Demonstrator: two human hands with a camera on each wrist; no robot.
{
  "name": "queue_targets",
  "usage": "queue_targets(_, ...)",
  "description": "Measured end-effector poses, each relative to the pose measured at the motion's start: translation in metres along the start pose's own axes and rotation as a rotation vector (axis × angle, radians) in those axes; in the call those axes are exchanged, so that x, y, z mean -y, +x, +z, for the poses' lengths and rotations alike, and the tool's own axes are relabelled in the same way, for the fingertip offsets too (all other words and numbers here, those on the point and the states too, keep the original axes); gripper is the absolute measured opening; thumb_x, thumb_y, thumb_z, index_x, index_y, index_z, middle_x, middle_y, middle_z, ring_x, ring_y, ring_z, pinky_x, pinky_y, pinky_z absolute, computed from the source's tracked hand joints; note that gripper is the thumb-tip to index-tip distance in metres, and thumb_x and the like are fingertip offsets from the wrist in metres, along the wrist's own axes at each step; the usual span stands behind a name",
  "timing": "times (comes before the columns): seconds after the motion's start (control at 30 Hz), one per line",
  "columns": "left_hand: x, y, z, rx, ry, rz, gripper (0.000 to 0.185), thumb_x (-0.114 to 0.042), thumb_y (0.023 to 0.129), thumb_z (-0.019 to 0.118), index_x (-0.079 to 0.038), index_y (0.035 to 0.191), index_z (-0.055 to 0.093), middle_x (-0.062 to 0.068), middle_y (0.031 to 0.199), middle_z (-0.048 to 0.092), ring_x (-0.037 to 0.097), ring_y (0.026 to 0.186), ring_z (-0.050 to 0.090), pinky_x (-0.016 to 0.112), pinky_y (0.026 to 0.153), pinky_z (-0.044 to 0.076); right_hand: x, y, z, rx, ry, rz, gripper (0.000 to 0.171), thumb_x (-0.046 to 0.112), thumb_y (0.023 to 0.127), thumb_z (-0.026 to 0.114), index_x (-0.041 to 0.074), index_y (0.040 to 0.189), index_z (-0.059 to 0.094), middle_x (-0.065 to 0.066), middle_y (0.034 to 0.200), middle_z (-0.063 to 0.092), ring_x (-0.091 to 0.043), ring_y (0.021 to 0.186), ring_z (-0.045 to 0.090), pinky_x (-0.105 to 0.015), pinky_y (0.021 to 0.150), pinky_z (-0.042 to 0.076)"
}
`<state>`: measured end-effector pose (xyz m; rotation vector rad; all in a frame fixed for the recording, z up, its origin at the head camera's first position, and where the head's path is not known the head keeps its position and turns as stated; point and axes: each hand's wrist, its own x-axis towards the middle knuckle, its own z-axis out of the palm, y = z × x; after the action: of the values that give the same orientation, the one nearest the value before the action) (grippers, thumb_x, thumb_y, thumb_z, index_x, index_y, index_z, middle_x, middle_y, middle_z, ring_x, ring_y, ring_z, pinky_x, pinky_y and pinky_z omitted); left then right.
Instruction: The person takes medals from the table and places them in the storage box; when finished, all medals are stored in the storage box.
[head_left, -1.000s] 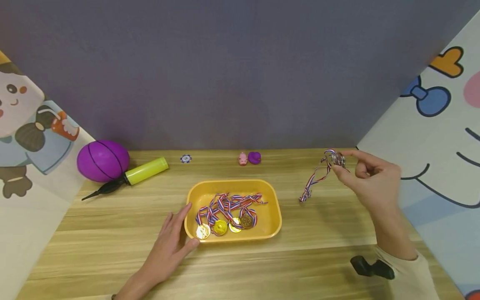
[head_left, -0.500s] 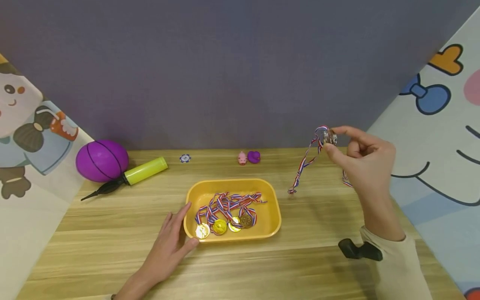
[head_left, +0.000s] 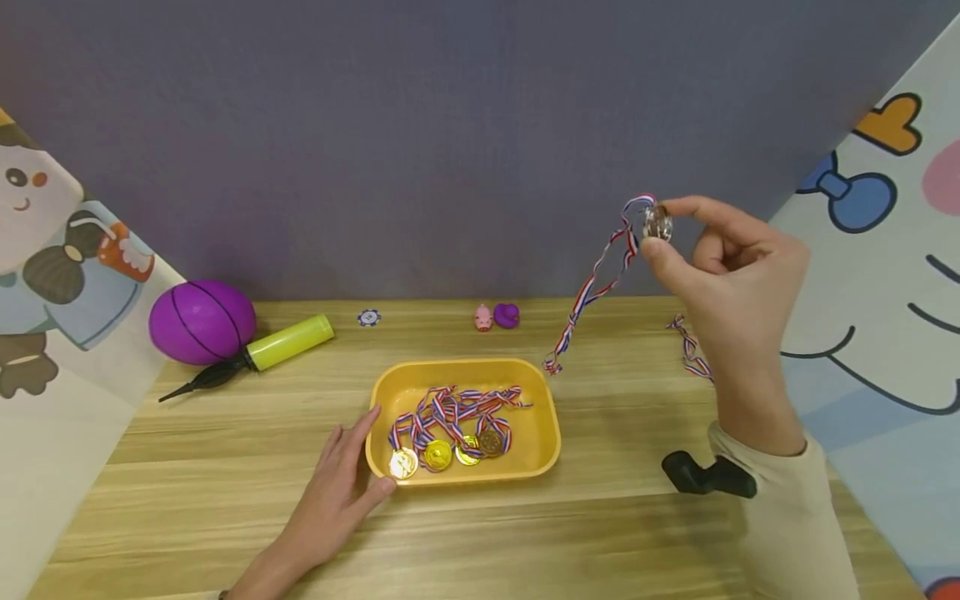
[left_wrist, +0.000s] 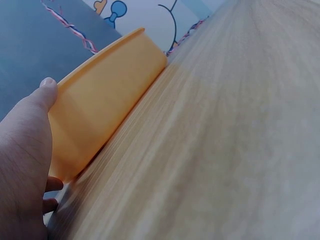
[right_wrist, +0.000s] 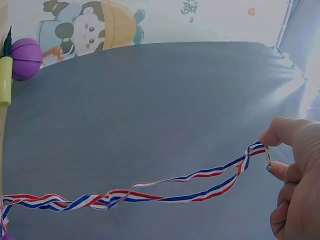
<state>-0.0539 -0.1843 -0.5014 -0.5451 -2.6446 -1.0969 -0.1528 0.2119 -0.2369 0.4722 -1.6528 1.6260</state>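
Four medals (head_left: 448, 450) in tray (head_left: 542, 417): head view only, wrists miss.

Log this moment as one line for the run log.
right hand: pinches silver medal, ribbon dangling | left hand: rests against yellow tray

In my right hand (head_left: 731, 275) I pinch a silver medal (head_left: 657, 222) between thumb and forefinger, high above the counter (head_left: 637, 533). Its red, white and blue ribbon (head_left: 592, 287) hangs down leftward, its end just above the yellow tray (head_left: 540, 450), where several gold medals (head_left: 441, 452) lie with tangled ribbons.
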Motion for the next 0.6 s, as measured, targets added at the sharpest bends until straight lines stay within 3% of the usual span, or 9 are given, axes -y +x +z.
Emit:
queue_targets(0.3,0.001,0.0,0.001,0.005,-0.001,0.001,0.092,-0.035,0.106,0.075,-0.024,0.179,0.02,0.016,0.175,0.043,0.046,0.157,0.044,0.035,0.139,0.0,0.003,0.001,0.016,0.073,0.029,-0.063,0.03,-0.016,0.075,0.087,-0.016,0.105,0.081,0.003,0.056,0.023,-0.008,0.055,0.015,-0.025,0.05,0.004)
queue_targets(0.4,0.001,0.0,0.001,0.007,0.0,0.0,0.092,-0.035,0.106,0.074,-0.024,0.179,0.02,0.017,0.174,0.043,0.046,0.157,0.044,0.034,0.139,0.0,0.001,-0.005,0.017,0.115,-0.01,-0.094,0.031,-0.012,0.076,0.09,-0.014,0.106,0.082,0.004,0.057,0.024,-0.008,0.054,0.016,-0.027,0.049,0.006)
queue_targets(0.6,0.0,0.0,0.0,-0.003,0.005,0.005,0.093,-0.034,0.105,0.075,-0.024,0.179,0.02,0.018,0.173,0.045,0.046,0.156,0.045,0.033,0.139,0.0,-0.006,-0.02,0.021,0.233,-0.068,-0.059,0.033,-0.009,0.08,0.093,-0.008,0.111,0.083,0.001,0.058,0.025,-0.012,0.054,0.018,-0.027,0.048,0.01)
